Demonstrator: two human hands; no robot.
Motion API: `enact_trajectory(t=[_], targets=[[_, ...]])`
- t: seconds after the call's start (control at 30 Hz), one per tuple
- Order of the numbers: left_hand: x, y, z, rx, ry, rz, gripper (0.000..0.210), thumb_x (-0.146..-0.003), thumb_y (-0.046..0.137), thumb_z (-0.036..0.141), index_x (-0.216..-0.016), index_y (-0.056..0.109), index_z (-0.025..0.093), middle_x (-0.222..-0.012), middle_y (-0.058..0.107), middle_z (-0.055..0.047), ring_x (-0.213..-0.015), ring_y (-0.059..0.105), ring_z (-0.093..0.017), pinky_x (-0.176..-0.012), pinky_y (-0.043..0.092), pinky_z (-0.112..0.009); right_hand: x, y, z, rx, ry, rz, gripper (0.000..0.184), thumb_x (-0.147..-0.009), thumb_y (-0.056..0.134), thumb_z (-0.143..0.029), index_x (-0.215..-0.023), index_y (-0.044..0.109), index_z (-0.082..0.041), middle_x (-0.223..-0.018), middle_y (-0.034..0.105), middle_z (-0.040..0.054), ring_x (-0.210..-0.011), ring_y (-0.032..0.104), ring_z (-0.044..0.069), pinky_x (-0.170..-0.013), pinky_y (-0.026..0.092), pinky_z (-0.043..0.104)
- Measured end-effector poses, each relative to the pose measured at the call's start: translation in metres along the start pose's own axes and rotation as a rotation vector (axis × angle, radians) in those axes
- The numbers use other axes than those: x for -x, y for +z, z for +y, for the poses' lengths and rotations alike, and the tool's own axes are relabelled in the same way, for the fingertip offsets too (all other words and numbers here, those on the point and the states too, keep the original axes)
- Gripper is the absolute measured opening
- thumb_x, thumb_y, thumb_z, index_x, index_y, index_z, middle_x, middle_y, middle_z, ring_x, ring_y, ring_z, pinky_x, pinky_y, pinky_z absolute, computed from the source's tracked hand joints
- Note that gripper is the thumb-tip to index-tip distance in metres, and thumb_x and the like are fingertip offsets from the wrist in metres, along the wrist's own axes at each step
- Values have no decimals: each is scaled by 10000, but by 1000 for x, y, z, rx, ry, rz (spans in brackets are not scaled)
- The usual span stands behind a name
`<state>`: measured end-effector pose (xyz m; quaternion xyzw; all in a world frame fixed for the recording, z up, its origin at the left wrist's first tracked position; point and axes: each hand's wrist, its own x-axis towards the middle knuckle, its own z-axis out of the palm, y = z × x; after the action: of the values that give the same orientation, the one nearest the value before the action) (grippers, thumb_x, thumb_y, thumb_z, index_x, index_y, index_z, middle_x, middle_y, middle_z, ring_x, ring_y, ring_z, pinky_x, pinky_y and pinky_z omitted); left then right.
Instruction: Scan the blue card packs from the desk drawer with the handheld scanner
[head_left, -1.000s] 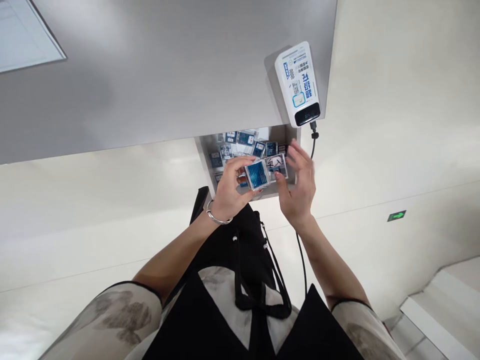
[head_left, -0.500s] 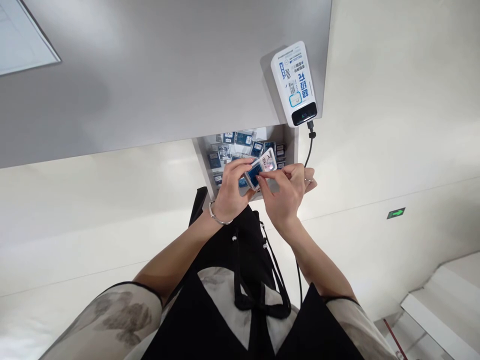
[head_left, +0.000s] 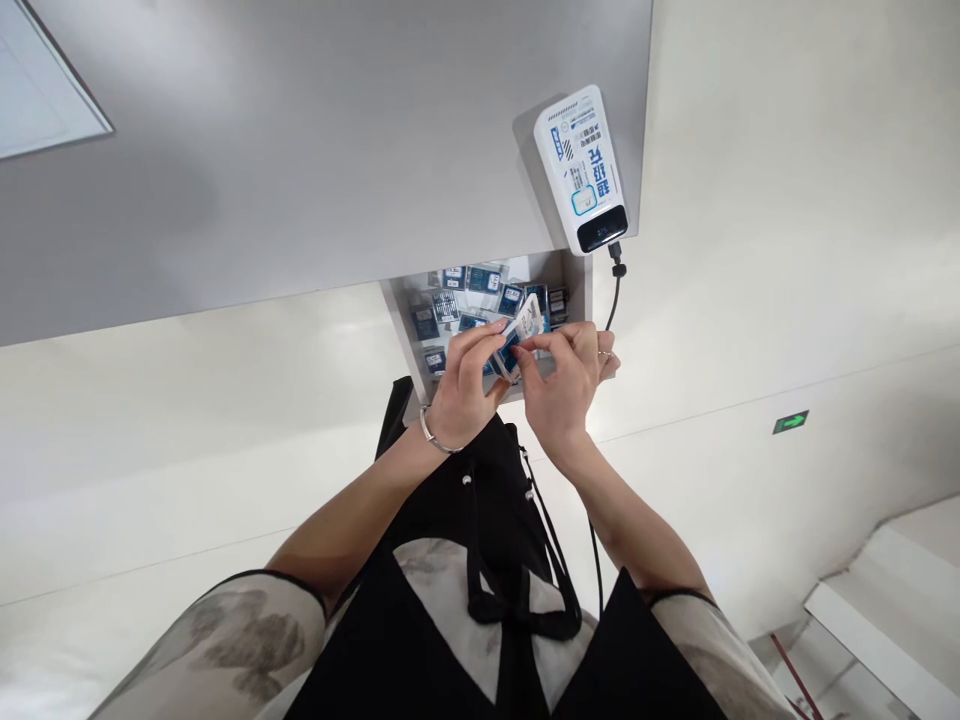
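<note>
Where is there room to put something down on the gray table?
The gray table is bare left of the white charger, reaching to the paper at the far corner. The small box under both hands is crowded with little blue packets.

grey tabletop (head_left: 315,150) | white power bank (head_left: 581,168) at table edge, blue print, dark display end | black cable (head_left: 609,300) plugged in, hangs down | open tray (head_left: 401,320) under table edge, small blue-white packets (head_left: 472,285) piled inside | green sign (head_left: 792,422) far right | white sheet (head_left: 37,95) top left
</note>
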<state>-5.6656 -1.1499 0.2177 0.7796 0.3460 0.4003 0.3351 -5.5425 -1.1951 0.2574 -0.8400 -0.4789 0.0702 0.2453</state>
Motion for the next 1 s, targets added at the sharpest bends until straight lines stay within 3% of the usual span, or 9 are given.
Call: enact_trajectory(t=[0.17,0.37,0.57,0.73,1.0], targets=[[1,1,-2,-42,-20,-2,517,-978,681,182,-1436,465,288,-1274,653,-99,-1206,699,-236,-937,696,-380,6,6,1,46,-42,-25,257,-1057,586,-329,-885,722,-194,-978,590,90,-990,493,248,-855,283,411],[0,1,0,-83,-4,18,474,-997,623,154,-1430,469,268,-1266,651,-109,-1208,699,-227,-929,704,-359,6,7,4,99,-158,148,291,-1050,643,-393,-843,761,-226,-884,604,61,-949,499,220,-883,278,426],[1,6,5,-115,-4,62,485,-974,647,104,-1424,508,222,-1254,638,-113,-1222,688,-230,-1035,662,-376,7,7,-2,-92,73,12,263,-1002,714,-374,-777,776,-252,-859,602,31,-919,525,196,-865,317,406],[1,8,6,-127,-15,66,515,-964,646,75,-1432,503,237,-1256,647,-111,-1225,690,-233,-1030,662,-388,6,13,-2,-206,217,7,115,-928,790,-287,-820,788,-248,-912,631,22,-962,566,196,-904,349,401],[10,8,6,-200,-24,41,456,-1005,601,133,-1432,484,244,-1232,656,-114,-1203,711,-242,-999,683,-414,10,21,0,-229,298,-60,130,-897,775,-191,-774,757,-228,-921,641,20,-980,578,201,-907,352,389]])
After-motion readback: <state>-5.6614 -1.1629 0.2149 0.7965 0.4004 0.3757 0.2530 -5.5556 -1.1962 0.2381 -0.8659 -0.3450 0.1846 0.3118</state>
